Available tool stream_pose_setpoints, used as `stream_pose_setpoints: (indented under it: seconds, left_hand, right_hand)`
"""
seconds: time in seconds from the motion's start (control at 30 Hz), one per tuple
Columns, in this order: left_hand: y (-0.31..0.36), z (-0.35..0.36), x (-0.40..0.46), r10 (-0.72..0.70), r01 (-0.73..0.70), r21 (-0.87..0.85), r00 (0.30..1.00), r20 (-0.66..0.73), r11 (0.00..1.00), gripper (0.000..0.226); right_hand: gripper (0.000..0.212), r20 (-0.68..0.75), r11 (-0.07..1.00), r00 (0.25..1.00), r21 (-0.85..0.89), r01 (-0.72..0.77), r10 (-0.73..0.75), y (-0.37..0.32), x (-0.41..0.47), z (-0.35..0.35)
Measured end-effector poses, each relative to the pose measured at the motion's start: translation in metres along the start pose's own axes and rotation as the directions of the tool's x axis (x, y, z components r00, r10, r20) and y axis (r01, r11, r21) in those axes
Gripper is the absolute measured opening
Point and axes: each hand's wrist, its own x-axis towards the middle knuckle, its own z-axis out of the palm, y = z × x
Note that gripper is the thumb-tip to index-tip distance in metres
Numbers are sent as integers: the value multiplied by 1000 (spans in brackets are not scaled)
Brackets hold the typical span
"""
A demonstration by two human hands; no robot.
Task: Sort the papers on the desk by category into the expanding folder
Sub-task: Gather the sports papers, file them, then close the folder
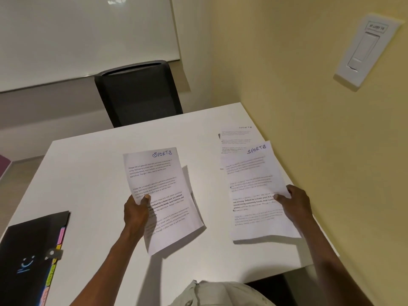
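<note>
My left hand (136, 212) grips a printed sheet (164, 195) marked "SPORTS" in blue ink, lifted slightly off the white desk (92, 180). My right hand (293, 200) holds a second "SPORTS" sheet (256, 191) by its right edge, raised above the desk near the wall. Behind it a small pile of papers (237, 136) lies flat at the desk's far right, its top sheet also headed "SPORTS". The black expanding folder (31, 257) lies closed at the near left, with coloured tabs along its right edge and a clasp.
A black chair (138, 93) stands behind the desk's far edge. A yellow wall (331, 140) runs along the desk's right side, carrying a white switch plate (366, 49). A whiteboard (84, 34) hangs on the back wall.
</note>
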Motion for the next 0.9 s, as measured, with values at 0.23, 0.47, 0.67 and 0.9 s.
stream_pose_setpoints:
  seconds: [0.23, 0.47, 0.67, 0.9]
  left_hand:
    - [14, -9, 10, 24, 8, -146, 976, 218, 989, 11]
    - [36, -18, 10, 36, 119, -335, 905, 423, 935, 14]
    - [50, -41, 21, 54, 176, -359, 836, 547, 917, 19]
    - [41, -35, 36, -51, 263, -317, 835, 548, 911, 60]
  right_hand:
    - [19, 275, 926, 956, 379, -10, -102, -97, -23, 25]
    - [19, 368, 947, 923, 321, -18, -108, -155, -50, 89]
    - [33, 421, 889, 897, 452, -79, -134, -187, -58, 105]
    - [36, 333, 892, 933, 451, -33, -134, -197, -79, 146]
